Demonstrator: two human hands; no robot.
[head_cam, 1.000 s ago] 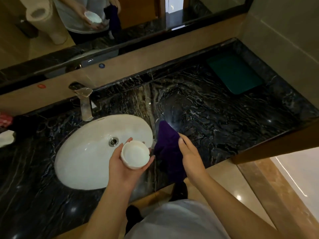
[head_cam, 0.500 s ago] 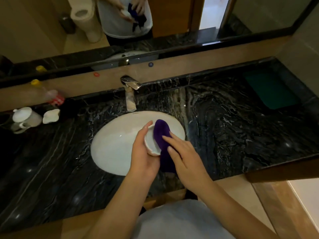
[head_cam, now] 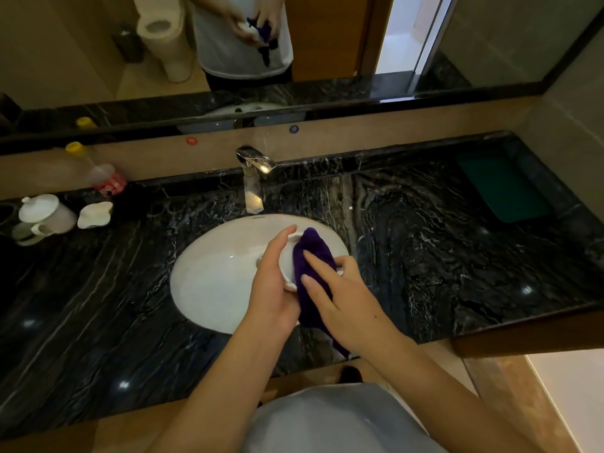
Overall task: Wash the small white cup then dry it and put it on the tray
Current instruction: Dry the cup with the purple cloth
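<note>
My left hand [head_cam: 273, 282] grips the small white cup [head_cam: 288, 266] over the right part of the white oval sink [head_cam: 212, 276]. Only a strip of the cup's rim and side shows between my fingers and the cloth. My right hand [head_cam: 340, 295] presses a dark purple cloth [head_cam: 312, 253] into the cup's mouth, and the cloth's tail hangs down under my palm. The dark green tray [head_cam: 503, 188] lies flat on the black marble counter [head_cam: 425, 256] at the far right, well away from both hands.
A chrome faucet [head_cam: 253, 178] stands behind the sink. At the far left are a white lidded teapot [head_cam: 45, 215], a small white pitcher [head_cam: 94, 214] and a plastic bottle with a yellow cap [head_cam: 98, 171]. A mirror runs along the back wall.
The cloth went from hanging beside the cup to being pushed into its mouth by my right hand. My view swung left, bringing the teapot and bottle into sight.
</note>
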